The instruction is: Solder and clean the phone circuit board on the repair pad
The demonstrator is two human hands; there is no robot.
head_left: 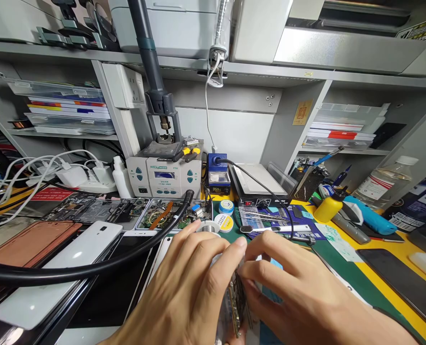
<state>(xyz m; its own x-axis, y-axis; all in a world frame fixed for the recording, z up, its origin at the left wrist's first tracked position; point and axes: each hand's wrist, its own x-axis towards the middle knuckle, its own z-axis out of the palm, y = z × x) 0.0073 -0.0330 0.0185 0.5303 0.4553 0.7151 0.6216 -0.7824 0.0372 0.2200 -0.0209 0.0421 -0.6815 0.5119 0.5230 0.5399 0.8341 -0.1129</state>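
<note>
Yellow edges the right side of the bench [399,298] as I watch remotely, with a green mat [360,283] laid inside it. Near the bench's back edge stands the hot-air station [162,177]. I have both hands low over the mat's near part: the left hand [184,287] pinches the circuit board [237,302] along its left side, thumb near its top, while the right hand [292,282] has fingers curled close together at its right face; their tips are partly hidden, so I cannot tell if they grip. The board stands upright, edge-on to me. I would grip only its rims, press lightly and evenly, and avoid bending it. Toward the mat's back edge lies a white brush [285,229].
</note>
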